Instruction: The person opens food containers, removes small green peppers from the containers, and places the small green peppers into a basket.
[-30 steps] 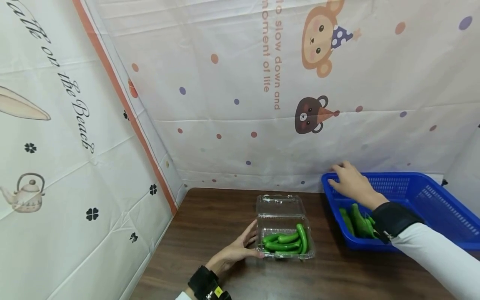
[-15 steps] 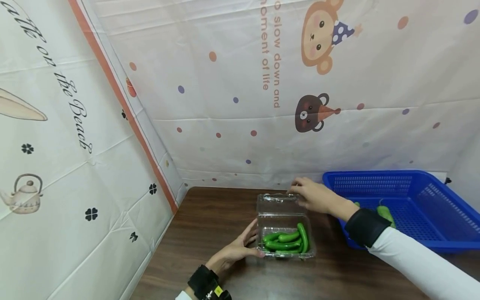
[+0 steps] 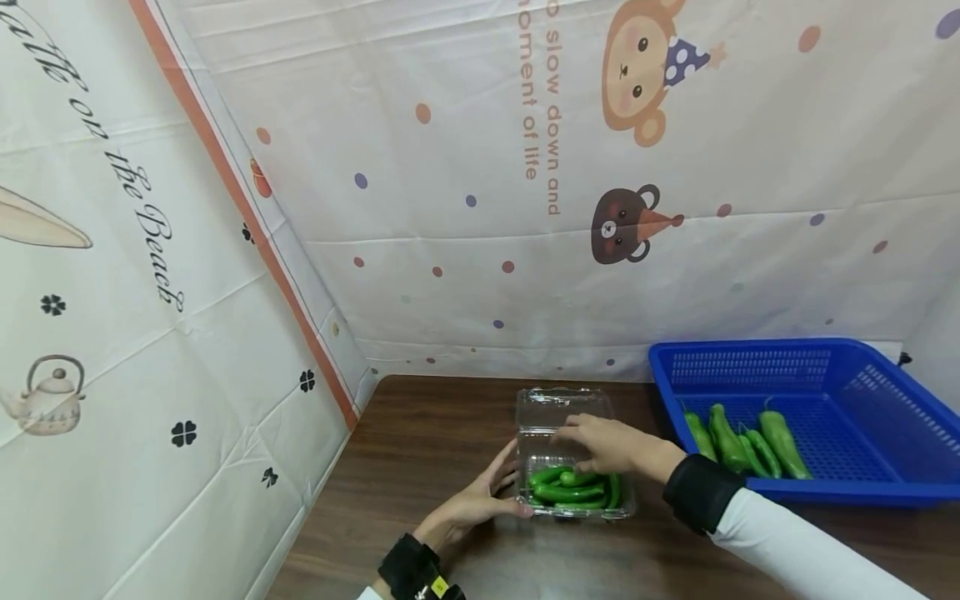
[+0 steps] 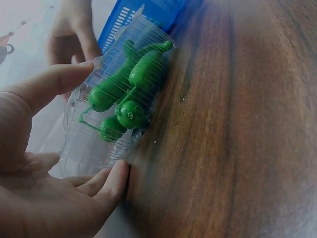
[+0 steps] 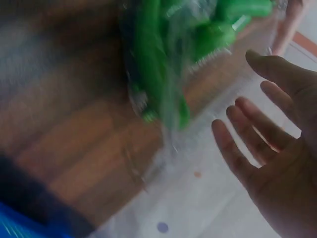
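A clear plastic clamshell container (image 3: 534, 450) stands on the table with its lid (image 3: 562, 408) folded back. Several green peppers (image 3: 567, 493) lie in it. My left hand (image 3: 480, 498) rests against the container's left side, fingers fairly straight and spread; in the left wrist view, that hand (image 4: 44, 208) touches the clear plastic. Over the container's right half hovers my right hand (image 3: 611, 442), hiding part of the peppers. In the blurred right wrist view, the right hand (image 5: 292, 183) has loosely extended fingers with nothing between them.
A blue plastic basket (image 3: 858, 492) stands on the right, with several larger green peppers (image 3: 782, 446) at its left end. The dark wooden table (image 3: 427, 433) meets a printed cloth wall (image 3: 450, 167) at the back and left.
My right hand has moved left from above the basket, past the lid, to over the container, uncovering the basket's peppers. The left hand has stayed in place.
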Motion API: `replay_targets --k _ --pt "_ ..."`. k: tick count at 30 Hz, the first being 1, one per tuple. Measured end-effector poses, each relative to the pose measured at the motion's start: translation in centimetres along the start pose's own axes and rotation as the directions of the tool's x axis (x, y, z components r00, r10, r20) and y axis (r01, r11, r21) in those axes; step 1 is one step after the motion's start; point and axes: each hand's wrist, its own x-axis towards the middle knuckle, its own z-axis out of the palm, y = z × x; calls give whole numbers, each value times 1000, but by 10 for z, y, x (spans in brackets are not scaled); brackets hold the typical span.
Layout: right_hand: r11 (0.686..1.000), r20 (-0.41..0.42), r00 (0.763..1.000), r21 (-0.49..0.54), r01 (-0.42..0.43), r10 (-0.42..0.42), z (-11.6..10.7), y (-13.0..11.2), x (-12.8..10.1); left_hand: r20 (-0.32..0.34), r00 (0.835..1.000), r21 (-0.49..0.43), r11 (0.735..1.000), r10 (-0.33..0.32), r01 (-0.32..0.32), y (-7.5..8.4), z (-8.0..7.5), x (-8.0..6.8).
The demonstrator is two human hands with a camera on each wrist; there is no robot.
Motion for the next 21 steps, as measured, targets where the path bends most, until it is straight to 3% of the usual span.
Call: replay_targets --k 4,9,21 --pt "1000 33 999 30 -10 9 16 0 -2 12 1000 -4 1000 0 0 -1 2 1" --pt "999 19 999 32 42 -42 33 6 -2 19 1000 -18 1000 3 -3 -1 6 4" --pt "998 -9 998 -11 57 -57 43 1 14 -3 1000 -19 1000 12 -12 -1 2 -2"
